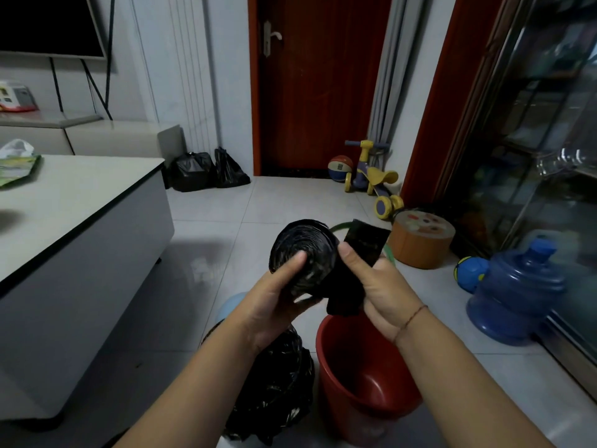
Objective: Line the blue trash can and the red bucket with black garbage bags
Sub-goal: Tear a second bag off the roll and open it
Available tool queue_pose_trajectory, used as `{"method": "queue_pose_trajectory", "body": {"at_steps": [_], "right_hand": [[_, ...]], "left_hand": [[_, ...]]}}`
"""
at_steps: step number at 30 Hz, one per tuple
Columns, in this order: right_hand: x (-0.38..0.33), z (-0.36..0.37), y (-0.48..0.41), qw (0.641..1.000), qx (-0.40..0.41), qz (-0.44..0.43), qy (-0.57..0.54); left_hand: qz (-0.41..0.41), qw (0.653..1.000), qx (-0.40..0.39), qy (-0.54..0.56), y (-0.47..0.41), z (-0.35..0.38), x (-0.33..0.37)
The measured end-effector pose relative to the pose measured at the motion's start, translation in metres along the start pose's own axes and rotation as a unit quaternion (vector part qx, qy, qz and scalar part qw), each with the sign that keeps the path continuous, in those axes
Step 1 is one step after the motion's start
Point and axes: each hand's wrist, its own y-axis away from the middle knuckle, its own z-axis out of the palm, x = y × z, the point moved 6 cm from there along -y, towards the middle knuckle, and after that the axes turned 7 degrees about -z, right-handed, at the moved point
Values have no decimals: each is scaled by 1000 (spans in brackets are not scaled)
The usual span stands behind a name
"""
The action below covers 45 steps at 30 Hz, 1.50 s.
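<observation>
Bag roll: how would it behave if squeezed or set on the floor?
Probably soft: the roll of bags, gripped by the left hand, is wound thin film. Round, it could roll away. The loose end pinched by the right hand looks limp.

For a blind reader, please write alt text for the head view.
The left hand holds a roll of black garbage bags while the right hand pinches its loose end, above an unlined red bucket. A lined trash can stands beside it.
</observation>
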Motion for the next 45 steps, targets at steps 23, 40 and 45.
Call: {"method": "queue_pose_trajectory", "body": {"at_steps": [23,40,45], "right_hand": [[15,-16,-1,989,41,140,12],[8,-8,-3,995,14,91,-51],[-5,-17,-5,999,22,29,-20]], "left_hand": [[247,845,115,-460,17,14,31],[-105,982,-67,140,9,13,-11],[-76,954,-101,273,12,9,-2]]}}
